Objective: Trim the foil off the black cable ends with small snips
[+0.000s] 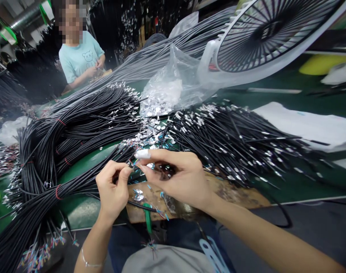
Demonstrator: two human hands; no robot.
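Observation:
Close together above the table's front edge, both my hands work at a black cable (130,165). My left hand (113,185) pinches it near its end between thumb and forefinger. Thin coloured wires (136,163) show at the fingertips of my right hand (184,178), which is closed in a pinch on them. White tape (142,154) wraps the tip of my right forefinger. Something dark and shiny shows inside the curl of that hand; its kind is unclear. Below lies a worn wooden board (241,193) with foil scraps (138,195) and another cable with bared coloured wires (158,211).
Bundled black cables (76,132) fill the left; loose cables with silvery ends (232,140) spread right. Behind are a clear plastic bag (167,91) of small pieces and a fan (269,34). A green strip (147,217) overhangs the front edge. Another person (82,57) works at the far left.

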